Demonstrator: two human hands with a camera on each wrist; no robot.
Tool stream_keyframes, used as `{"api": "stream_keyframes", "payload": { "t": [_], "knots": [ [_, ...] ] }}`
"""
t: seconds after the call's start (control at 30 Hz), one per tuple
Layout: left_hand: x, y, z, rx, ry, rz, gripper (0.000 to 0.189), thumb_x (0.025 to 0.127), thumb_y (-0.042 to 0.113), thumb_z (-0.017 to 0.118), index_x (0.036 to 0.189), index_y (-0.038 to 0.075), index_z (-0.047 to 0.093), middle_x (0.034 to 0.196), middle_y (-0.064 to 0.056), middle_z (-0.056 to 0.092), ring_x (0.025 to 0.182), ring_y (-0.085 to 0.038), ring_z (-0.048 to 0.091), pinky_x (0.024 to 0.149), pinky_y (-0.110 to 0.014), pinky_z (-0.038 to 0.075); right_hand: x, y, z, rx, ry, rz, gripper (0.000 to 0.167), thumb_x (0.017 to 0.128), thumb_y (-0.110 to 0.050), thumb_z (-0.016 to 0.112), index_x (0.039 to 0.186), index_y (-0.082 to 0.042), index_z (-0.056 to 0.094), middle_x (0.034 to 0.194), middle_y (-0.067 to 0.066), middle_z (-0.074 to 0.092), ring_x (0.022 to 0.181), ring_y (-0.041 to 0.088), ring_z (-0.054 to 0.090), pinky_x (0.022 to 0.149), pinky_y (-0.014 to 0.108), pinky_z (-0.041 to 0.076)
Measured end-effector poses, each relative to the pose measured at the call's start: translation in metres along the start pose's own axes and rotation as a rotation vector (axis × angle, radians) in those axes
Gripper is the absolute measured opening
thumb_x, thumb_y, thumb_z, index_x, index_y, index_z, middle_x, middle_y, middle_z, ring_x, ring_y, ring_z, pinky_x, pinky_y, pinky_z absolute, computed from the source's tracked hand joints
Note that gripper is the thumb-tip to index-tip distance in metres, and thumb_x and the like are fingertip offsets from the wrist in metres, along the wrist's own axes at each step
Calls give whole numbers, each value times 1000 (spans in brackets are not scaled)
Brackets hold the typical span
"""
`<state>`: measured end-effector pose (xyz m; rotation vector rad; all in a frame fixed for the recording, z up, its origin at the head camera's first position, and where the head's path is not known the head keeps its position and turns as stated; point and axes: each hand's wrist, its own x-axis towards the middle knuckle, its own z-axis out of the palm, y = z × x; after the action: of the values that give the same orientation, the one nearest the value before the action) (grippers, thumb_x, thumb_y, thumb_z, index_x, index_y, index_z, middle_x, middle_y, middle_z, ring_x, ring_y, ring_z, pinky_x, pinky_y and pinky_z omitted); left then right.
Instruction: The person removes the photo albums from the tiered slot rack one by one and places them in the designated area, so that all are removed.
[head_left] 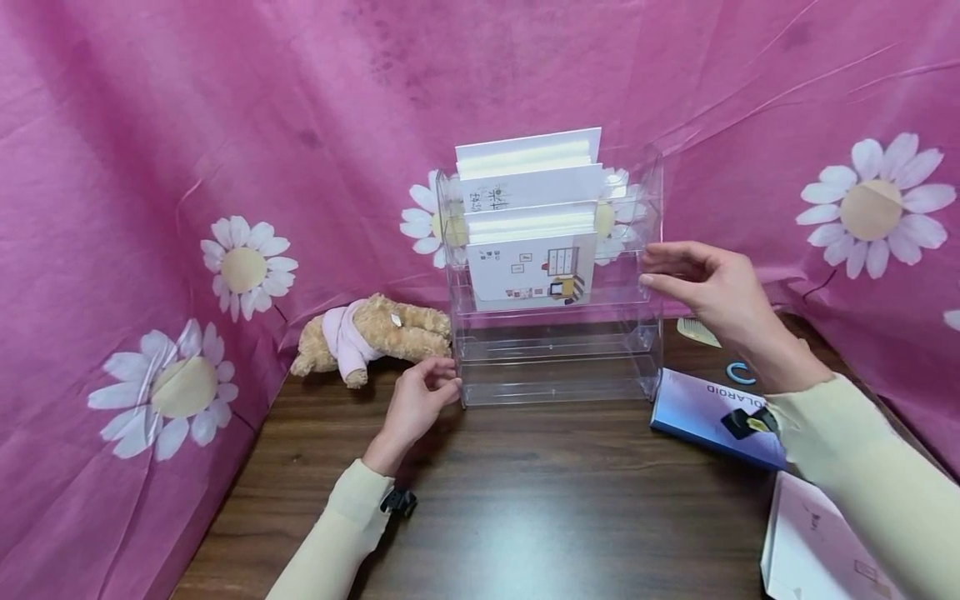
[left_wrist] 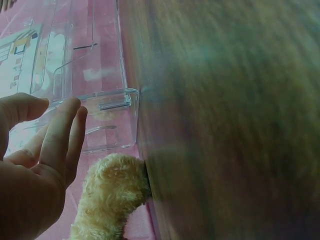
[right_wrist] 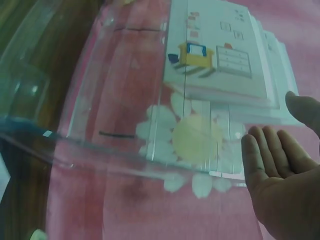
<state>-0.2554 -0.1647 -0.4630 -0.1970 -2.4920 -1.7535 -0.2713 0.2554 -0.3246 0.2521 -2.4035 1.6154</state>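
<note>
A clear acrylic tiered rack point(head_left: 553, 392) stands on the wooden table. White booklets or cards sit in its upper tiers; the front one point(head_left: 510, 279) bears a small drawing of a room. My left hand point(head_left: 420, 400) is at the rack's lower left side, its fingers loosely bent with the tips right at the clear wall. In the left wrist view its fingers point(left_wrist: 57, 132) are extended beside the panel. At the opposite side, my right hand point(head_left: 723, 300) is raised next to the upper wall. The right wrist view shows its fingers point(right_wrist: 272, 155) nearly straight, the thumb apart from them, nothing between.
A teddy bear point(head_left: 367, 333) in a pink top lies left of the rack. On the right are a blue-purple box point(head_left: 693, 408) marked POLAROID, a blue ring point(head_left: 738, 372), a pale comb point(head_left: 697, 331) and a white booklet stack point(head_left: 806, 542). Pink flowered cloth point(head_left: 337, 125) hangs behind.
</note>
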Motion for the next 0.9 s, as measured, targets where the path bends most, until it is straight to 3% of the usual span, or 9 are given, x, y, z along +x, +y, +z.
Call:
{"api": "stream_keyframes", "payload": {
  "t": [0.23, 0.47, 0.63, 0.9],
  "knots": [
    [-3, 3, -1, -10, 2, 3, 26, 98, -3, 79, 124, -7, 77, 113, -27, 80, 96, -27, 79, 80, -23, 73, 25, -14, 26, 83, 25, -52, 48, 100, -17, 87, 145, -9, 73, 116, -20, 81, 107, -2, 77, 91, 11, 66],
    [-1, 2, 0, -1, -6, 2, 27, 98, -5, 78, 125, -7, 77, 112, -25, 81, 93, -19, 78, 81, -23, 73, 44, -22, 42, 58, 48, -54, 54, 100, -23, 88, 150, -11, 71, 131, -1, 80, 109, -2, 73, 92, 8, 62],
    [-1, 3, 0, 16, -7, 14, 27, 98, -4, 79, 125, -7, 76, 112, -25, 81, 92, -17, 78, 81, -23, 73, 51, -23, 49, 108, 70, -57, 54, 99, -17, 88, 149, -9, 71, 122, -10, 79, 108, 1, 72, 92, 9, 63],
    [-3, 3, 1, -14, -2, 0, 27, 99, -4, 78, 125, -7, 76, 113, -27, 80, 97, -29, 80, 81, -23, 73, 57, -20, 58, 133, 80, -60, 53, 98, -16, 89, 147, -7, 72, 114, -18, 77, 105, 0, 73, 89, 9, 63]
  ]
}}
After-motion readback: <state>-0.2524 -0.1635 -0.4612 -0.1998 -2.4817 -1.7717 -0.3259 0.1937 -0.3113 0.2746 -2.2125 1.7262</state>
